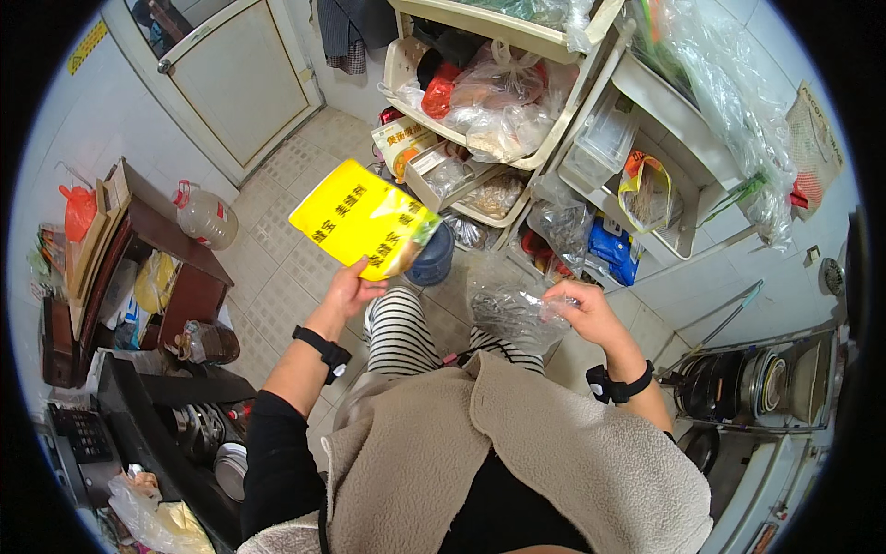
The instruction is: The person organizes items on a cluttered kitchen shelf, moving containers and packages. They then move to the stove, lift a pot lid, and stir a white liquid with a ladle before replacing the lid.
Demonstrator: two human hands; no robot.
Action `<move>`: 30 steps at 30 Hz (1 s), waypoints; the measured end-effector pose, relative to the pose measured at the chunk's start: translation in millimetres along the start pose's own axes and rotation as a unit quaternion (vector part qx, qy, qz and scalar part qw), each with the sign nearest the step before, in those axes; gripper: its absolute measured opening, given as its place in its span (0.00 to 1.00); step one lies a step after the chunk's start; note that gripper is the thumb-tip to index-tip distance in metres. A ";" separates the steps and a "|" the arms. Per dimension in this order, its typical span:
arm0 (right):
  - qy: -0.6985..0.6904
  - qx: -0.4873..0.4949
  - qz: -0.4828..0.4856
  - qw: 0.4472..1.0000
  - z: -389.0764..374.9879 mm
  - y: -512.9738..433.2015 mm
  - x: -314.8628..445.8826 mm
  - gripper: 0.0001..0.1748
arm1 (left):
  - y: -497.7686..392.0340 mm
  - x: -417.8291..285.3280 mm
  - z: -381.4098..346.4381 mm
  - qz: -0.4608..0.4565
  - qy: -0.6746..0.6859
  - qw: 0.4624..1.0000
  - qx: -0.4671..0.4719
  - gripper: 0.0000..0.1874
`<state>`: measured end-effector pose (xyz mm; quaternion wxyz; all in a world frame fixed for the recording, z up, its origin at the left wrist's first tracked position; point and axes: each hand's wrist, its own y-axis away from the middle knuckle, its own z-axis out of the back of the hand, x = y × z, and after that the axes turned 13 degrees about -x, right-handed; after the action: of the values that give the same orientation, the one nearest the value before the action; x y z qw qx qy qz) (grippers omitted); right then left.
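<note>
My left hand (353, 289) grips the lower edge of a yellow printed food packet (360, 218), which is held up flat above the floor. On the right, my right hand (580, 309) pinches a crumpled clear plastic bag (516, 305) that hangs over my knee. Between the two, a blue plastic water jug (432, 256) stands on the floor, partly behind the packet. Whether the clear bag holds anything, I cannot tell.
Shelf bins (554, 149) with bagged goods stand ahead, beside a white drawer unit (692, 163). To the left are a large clear bottle (208, 221) and a brown cabinet (197, 277). A rack of pans (734, 388) is at the right.
</note>
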<state>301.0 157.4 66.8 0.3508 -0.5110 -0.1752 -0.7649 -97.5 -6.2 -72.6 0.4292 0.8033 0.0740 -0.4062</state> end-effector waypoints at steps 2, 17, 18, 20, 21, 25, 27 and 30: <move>0.017 -0.007 0.014 1.000 0.1 -1.3 0.1 0.10 | -30.3 -17.6 21.1 -0.008 -0.055 0.997 -0.049 0.20; 0.012 -0.035 0.102 0.994 34.6 -7.9 9.8 0.08 | 16.2 -41.8 -148.2 -0.302 -0.317 0.829 0.347 0.45; 0.018 -0.039 0.111 0.993 36.5 -10.1 11.8 0.08 | 30.2 -25.4 -158.4 -0.335 -0.357 0.801 0.345 0.46; 0.021 -0.043 0.140 0.989 40.2 -13.9 14.2 0.08 | 48.2 -3.1 -178.1 -0.390 -0.364 0.766 0.358 0.44; 0.018 -0.038 0.144 0.989 42.3 -14.7 13.9 0.08 | 52.9 6.0 -188.1 -0.401 -0.348 0.767 0.360 0.40; -0.036 -0.051 0.107 0.992 49.1 -7.6 -4.7 0.08 | 47.3 24.1 -204.3 -0.397 -0.313 0.762 0.404 0.25; -0.068 -0.087 0.047 0.993 49.0 0.5 -24.3 0.07 | 42.0 42.6 -203.0 -0.334 -0.289 0.817 0.370 0.10; -0.264 -0.162 -0.115 0.944 25.7 1.5 -59.5 0.15 | 32.0 71.9 -198.2 -0.172 -0.197 0.903 0.341 0.12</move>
<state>332.8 193.7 23.5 0.1138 -0.7211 -0.1925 -0.6558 81.6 106.0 -44.2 0.0578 0.7792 -0.0180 -0.6239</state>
